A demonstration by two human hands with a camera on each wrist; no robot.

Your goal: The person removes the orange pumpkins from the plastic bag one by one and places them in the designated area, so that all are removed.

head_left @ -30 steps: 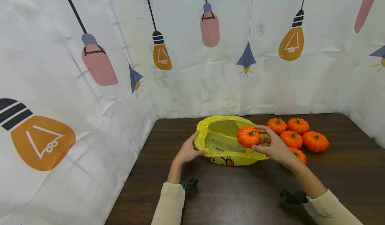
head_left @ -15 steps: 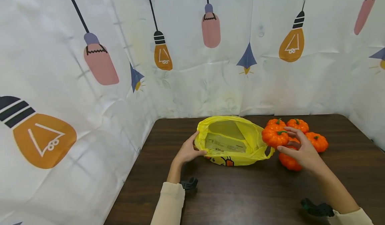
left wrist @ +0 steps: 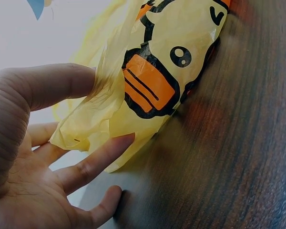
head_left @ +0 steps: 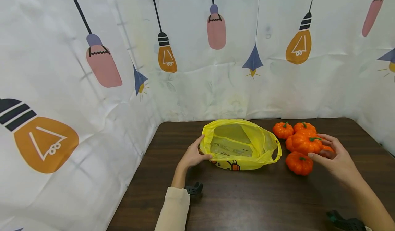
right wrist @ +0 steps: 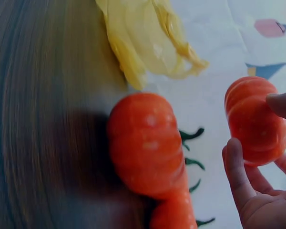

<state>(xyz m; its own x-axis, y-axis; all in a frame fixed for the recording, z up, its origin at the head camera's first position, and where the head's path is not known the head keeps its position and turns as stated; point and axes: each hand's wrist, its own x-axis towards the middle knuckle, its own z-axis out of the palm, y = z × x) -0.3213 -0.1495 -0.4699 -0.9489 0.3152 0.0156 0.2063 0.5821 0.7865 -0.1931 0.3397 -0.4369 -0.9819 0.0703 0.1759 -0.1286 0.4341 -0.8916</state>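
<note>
A yellow plastic bag [head_left: 242, 160] with a cartoon duck face [left wrist: 176, 57] lies on its side, its mouth held wide toward me. At the bag's left rim my left hand [head_left: 192, 154] grips the edge, thumb on one side and fingers on the other. My right hand [head_left: 339, 159] holds a small orange toy pumpkin [head_left: 303, 144] with a green stem, thumb and fingers around its sides. In the right wrist view that pumpkin [right wrist: 257, 121] is raised beside the others. Several similar pumpkins sit right of the bag, the nearest pumpkin [head_left: 299, 163] at the front; the held one partly hides some.
The dark brown wooden table [head_left: 247, 203] spreads below both hands. A white cloth printed with hanging lamps [head_left: 197, 94] encloses the back and left. Two more pumpkins stand at the back, a left one [head_left: 283, 130] and a right one [head_left: 304, 126].
My right hand has carried the pumpkin from the bag's mouth rightward to above the other pumpkins. The bag's right side has come into view with its handle loop. My left hand stays put.
</note>
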